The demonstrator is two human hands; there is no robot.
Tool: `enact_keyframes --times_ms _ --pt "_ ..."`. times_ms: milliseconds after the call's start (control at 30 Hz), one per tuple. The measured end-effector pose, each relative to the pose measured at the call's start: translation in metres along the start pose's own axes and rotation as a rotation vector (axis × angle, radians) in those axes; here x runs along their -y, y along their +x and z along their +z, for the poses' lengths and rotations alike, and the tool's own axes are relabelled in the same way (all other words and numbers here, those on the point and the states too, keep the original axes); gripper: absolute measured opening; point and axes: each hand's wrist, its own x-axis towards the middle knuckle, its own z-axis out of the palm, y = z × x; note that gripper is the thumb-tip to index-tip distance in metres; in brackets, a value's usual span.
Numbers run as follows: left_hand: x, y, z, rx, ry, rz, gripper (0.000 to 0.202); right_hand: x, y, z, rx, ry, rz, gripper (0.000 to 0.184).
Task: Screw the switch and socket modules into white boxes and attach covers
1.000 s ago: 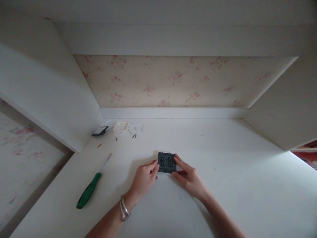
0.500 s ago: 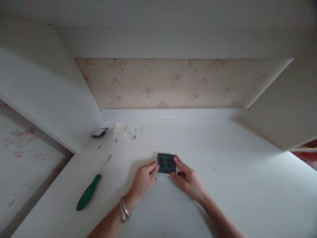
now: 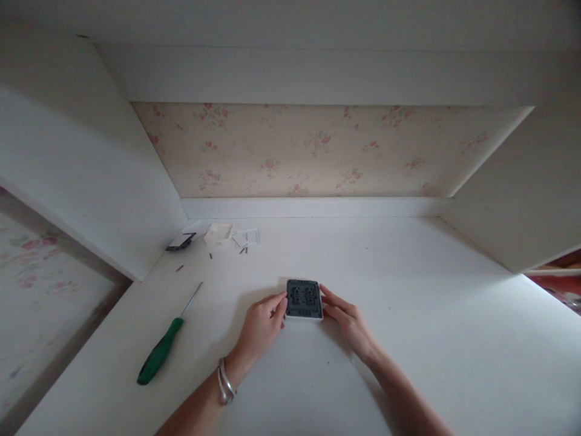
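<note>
A square dark grey switch module [image 3: 304, 299] lies flat on the white desk [image 3: 408, 339], its back side with two small mechanisms facing up and a white rim showing at its near edge. My left hand [image 3: 262, 325], wearing a silver bracelet, pinches the module's left edge with its fingertips. My right hand [image 3: 348, 322] rests its fingertips against the module's right edge, fingers fairly straight. Both hands hold the module between them on the desk.
A green-handled screwdriver [image 3: 162, 346] lies to the left of my hands. At the back left stand a white mounting box [image 3: 218, 232], white cover pieces [image 3: 247, 237], a dark plate [image 3: 181, 241] and several small screws [image 3: 211, 255]. White cabinet walls flank the desk.
My right hand's fingers have slid off the top of the module to its right edge. The module and left hand have stayed almost in place.
</note>
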Motion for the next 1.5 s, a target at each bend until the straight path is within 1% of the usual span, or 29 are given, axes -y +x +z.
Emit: enact_keyframes --times_ms 100,200,467,600,733,867,967,1233,1433,1500 --pt "-0.0005 0.0002 -0.0006 -0.004 0.011 -0.016 0.04 -0.0014 0.0013 -0.001 0.024 0.015 0.005 0.048" --pt "0.0006 0.0015 0.0001 -0.011 0.006 0.002 0.038 -0.002 0.0018 -0.0013 0.02 -0.018 -0.008 0.047" --pt "0.0014 0.0032 -0.0004 0.016 -0.041 0.018 0.039 -0.0091 0.0048 0.0031 -0.048 -0.147 -0.054 0.054" --pt "0.0012 0.0028 -0.001 0.011 -0.036 0.046 0.039 -0.009 0.0048 0.0038 -0.063 -0.157 -0.128 0.048" --pt "0.0026 0.0031 0.0001 -0.012 -0.011 0.066 0.038 -0.0075 0.0041 0.0044 -0.059 -0.19 -0.155 0.045" --pt "0.0045 0.0029 0.0009 -0.006 -0.001 0.042 0.037 -0.007 0.0033 0.0046 -0.067 -0.242 -0.166 0.043" --pt "0.0048 0.0025 0.0002 0.008 -0.022 0.019 0.037 -0.0061 0.0026 0.004 -0.051 -0.258 -0.171 0.041" --pt "0.0031 0.0026 -0.0024 0.05 -0.051 -0.013 0.037 -0.0051 0.0023 0.0034 -0.023 -0.214 -0.168 0.039" --pt "0.006 0.0029 -0.0022 0.034 -0.042 0.057 0.036 -0.0057 0.0008 0.0019 0.019 -0.207 -0.186 0.035" --pt "0.0066 0.0024 -0.0032 0.061 -0.03 0.083 0.038 -0.0041 -0.0014 0.0027 0.055 -0.163 -0.202 0.036"
